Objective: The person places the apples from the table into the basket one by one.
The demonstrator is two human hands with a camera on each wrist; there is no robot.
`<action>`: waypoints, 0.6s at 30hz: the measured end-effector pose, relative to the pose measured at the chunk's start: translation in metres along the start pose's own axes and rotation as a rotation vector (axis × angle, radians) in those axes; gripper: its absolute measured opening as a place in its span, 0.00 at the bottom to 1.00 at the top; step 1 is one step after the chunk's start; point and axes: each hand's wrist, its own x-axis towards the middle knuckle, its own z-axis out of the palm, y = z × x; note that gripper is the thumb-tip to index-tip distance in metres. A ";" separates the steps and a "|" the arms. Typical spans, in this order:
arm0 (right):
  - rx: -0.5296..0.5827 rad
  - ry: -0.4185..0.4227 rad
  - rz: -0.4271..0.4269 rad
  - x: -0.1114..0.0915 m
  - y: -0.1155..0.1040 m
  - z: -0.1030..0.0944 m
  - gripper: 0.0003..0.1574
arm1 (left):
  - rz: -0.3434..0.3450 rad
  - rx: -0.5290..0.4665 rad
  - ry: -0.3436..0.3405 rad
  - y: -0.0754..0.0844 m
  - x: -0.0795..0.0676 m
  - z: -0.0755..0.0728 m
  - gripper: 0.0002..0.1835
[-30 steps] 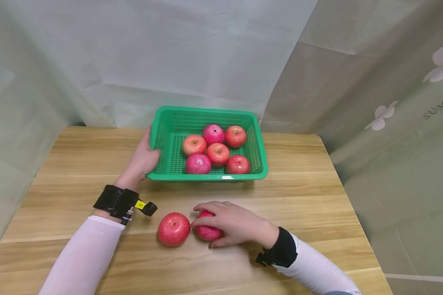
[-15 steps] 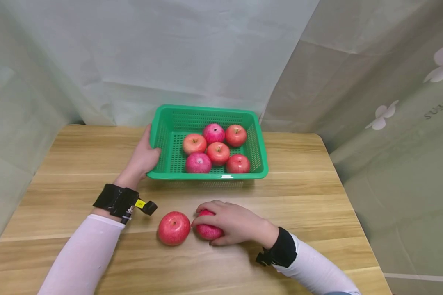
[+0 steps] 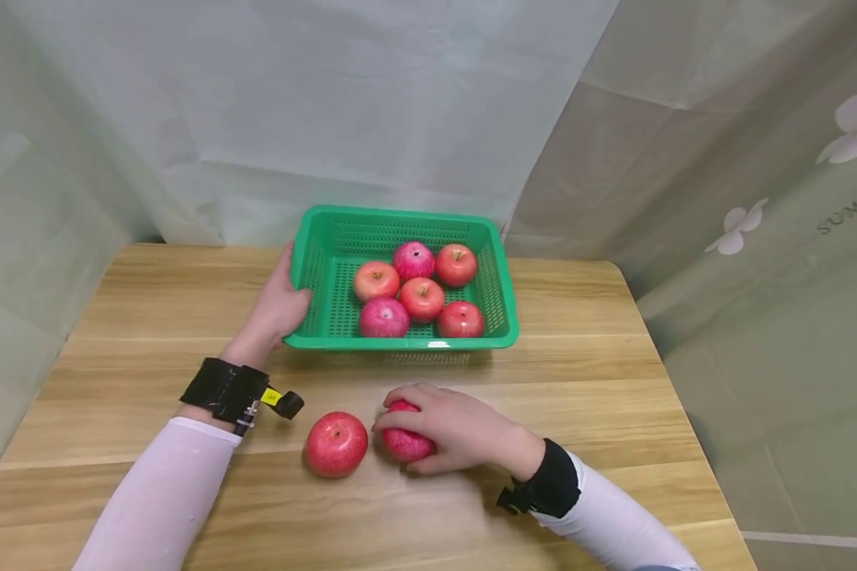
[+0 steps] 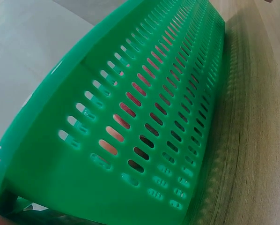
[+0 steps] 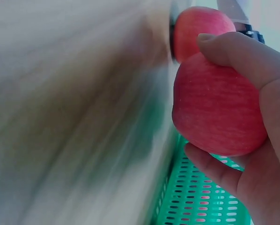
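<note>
My left hand (image 3: 279,304) grips the left end of a green plastic basket (image 3: 400,343), thumb over the rim. Several apples lie inside, mostly toward its right, among them a pale red apple (image 3: 375,281) and a pinkish one (image 3: 383,318). In the left wrist view the basket's slotted wall (image 4: 84,176) fills most of the picture. In front of the basket, my right hand (image 3: 464,428) holds a red apple (image 3: 405,444), fingers and thumb curled round it; the right wrist view shows this apple (image 5: 217,108) in the grasp. Just left of it sits another red apple (image 3: 336,445).
Everything stands on a wood-grain table (image 3: 578,381). A pale curtain (image 3: 371,103) hangs close behind the basket, and a printed curtain (image 3: 771,333) runs along the right side. A black strap with a small camera (image 3: 286,404) is on the left wrist.
My right hand and its apple have shifted slightly right and away from the other loose apple, widening the gap. The left hand and basket stay put.
</note>
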 end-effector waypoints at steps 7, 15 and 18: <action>0.009 0.008 0.016 -0.002 -0.001 -0.015 0.44 | -0.010 0.001 0.000 -0.002 0.001 -0.001 0.51; 0.019 0.016 0.051 -0.006 0.001 -0.022 0.46 | -0.008 0.000 0.000 -0.001 0.001 -0.001 0.51; 0.021 0.016 0.040 -0.007 0.000 -0.028 0.46 | -0.010 -0.001 -0.004 -0.002 0.001 0.000 0.51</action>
